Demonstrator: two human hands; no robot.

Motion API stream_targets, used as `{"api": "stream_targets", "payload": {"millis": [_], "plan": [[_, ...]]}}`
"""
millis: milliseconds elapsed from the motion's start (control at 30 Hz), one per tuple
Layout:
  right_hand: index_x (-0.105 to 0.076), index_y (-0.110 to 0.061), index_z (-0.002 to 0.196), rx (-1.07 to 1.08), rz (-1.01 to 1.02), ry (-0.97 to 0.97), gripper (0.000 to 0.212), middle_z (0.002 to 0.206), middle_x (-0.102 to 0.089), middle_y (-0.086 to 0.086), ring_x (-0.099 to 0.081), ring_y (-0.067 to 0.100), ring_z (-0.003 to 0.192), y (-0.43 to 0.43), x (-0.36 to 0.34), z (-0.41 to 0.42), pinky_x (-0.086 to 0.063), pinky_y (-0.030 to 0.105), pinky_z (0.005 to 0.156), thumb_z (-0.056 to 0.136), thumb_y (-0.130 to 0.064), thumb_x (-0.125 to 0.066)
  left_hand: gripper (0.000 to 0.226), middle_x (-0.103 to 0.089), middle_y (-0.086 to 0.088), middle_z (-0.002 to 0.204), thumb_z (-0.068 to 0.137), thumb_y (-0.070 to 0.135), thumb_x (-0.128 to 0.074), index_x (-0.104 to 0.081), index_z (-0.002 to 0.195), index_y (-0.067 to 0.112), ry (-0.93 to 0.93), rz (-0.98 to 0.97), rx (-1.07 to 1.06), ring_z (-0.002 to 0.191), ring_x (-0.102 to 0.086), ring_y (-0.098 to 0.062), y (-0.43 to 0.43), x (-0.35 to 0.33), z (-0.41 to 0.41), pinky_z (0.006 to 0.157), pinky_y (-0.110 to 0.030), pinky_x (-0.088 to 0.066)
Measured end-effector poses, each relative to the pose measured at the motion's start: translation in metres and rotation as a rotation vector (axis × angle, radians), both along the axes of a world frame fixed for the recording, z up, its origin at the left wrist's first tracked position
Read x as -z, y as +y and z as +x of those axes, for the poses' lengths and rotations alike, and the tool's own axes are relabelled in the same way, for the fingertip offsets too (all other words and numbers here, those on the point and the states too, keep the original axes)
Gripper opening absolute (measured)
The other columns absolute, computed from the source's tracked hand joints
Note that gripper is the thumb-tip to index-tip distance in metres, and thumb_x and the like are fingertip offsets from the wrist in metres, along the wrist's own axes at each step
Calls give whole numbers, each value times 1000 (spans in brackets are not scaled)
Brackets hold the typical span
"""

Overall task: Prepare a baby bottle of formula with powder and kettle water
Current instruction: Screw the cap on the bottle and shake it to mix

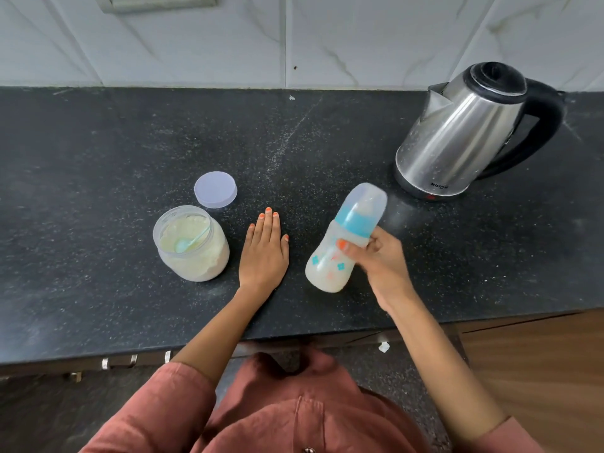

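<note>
A clear baby bottle [330, 266] of milky white liquid, with teal and orange prints and a blue collar under a clear cap, is held tilted in the right hand [382, 259], cap toward 1 o'clock. At its 9 o'clock, apart, an open clear jar [192, 256] of pale yellow powder stands upright, a light blue scoop [183, 245] resting inside. The round lid [215, 190] lies flat just beside the jar at 1 o'clock. A steel kettle [457, 138] with a black handle stands at the bottle's 2 o'clock

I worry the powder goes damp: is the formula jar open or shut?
Open. The jar has no lid on; its lid lies flat on the counter behind it, and a scoop rests in the powder.
</note>
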State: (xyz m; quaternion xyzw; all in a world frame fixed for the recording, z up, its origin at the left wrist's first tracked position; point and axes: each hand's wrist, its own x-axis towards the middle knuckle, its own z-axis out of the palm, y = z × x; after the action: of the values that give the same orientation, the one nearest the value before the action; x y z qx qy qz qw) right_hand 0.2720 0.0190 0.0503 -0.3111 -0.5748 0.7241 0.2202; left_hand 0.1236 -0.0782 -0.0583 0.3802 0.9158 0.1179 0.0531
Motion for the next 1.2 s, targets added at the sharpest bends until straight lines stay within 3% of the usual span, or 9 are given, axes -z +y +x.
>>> {"api": "stream_targets", "payload": {"millis": [133, 200, 333, 500, 567, 700, 900, 1000, 1200], "plan": [[-60, -21, 96, 332, -242, 271, 16, 95, -66, -5, -65, 7, 87, 16, -10, -6, -56, 23, 76, 83, -11, -57, 52, -3, -8, 157, 101, 29, -18, -7, 147, 6, 7, 5, 2, 145, -2, -19, -1, 0, 1, 117, -32, 1], [-60, -19, 95, 289, -223, 205, 14, 94, -66, -4, -64, 8, 87, 9, -4, -8, -56, 23, 77, 85, -10, -57, 52, -3, -8, 157, 101, 29, -17, -7, 147, 6, 9, 3, 1, 145, -1, -19, -1, 0, 0, 117, -32, 1], [-65, -16, 89, 16, -97, -16, 27, 80, -72, -6, -66, 11, 82, -7, 6, 1, -56, 24, 73, 65, -7, -74, 53, -1, -7, 157, 101, 30, -16, -4, 147, 7, 6, -11, 4, 145, 0, -18, -1, 0, 0, 117, -32, 1], [-59, -19, 100, 382, -278, 289, 16, 99, -67, -4, -64, 8, 92, 21, -5, -6, -55, 24, 79, 87, -11, -54, 52, -3, -8, 157, 101, 29, -17, -6, 147, 6, 5, 2, 5, 145, -1, -18, -1, 0, 1, 117, -32, 0], [-59, -19, 102, 321, -218, 224, 19, 100, -66, -3, -64, 8, 93, 17, -2, -7, -54, 25, 82, 86, -9, -56, 52, -2, -8, 157, 101, 29, -17, -5, 147, 7, -5, 1, 4, 145, 0, -18, -1, -1, 1, 117, -32, 1], [-64, -18, 90, 61, -68, -9, 24, 82, -71, -7, -65, 7, 83, 1, 8, -2, -53, 30, 83, 74, 0, -65, 52, -1, -7, 157, 101, 29, -17, -5, 147, 7, -5, 2, 4, 145, 0, -18, -1, -2, 0, 117, -32, 1], [-61, -21, 94, 95, -119, 13, 23, 93, -66, -5, -64, 10, 92, 17, 7, -19, -51, 30, 87, 81, -2, -62, 52, -2, -8, 157, 101, 29, -18, -6, 147, 7, -6, 11, 3, 145, -1, -18, -1, -1, 0, 117, -32, 1], [-58, -16, 108, 107, -124, -28, 28, 102, -64, -3, -61, 13, 101, 30, 9, -29, -49, 35, 93, 82, -7, -63, 52, -4, -8, 157, 101, 29, -19, -8, 147, 7, -7, 18, 3, 145, -2, -19, -1, -2, 1, 116, -32, 1], [-56, -19, 110, 127, 31, -158, 37, 110, -62, -3, -58, 13, 107, 53, 15, -47, -47, 33, 95, 78, -11, -70, 52, -3, -7, 157, 101, 29, -18, -7, 147, 8, -17, 29, 4, 145, -1, -18, -1, 0, 1, 116, -31, 2]]}}
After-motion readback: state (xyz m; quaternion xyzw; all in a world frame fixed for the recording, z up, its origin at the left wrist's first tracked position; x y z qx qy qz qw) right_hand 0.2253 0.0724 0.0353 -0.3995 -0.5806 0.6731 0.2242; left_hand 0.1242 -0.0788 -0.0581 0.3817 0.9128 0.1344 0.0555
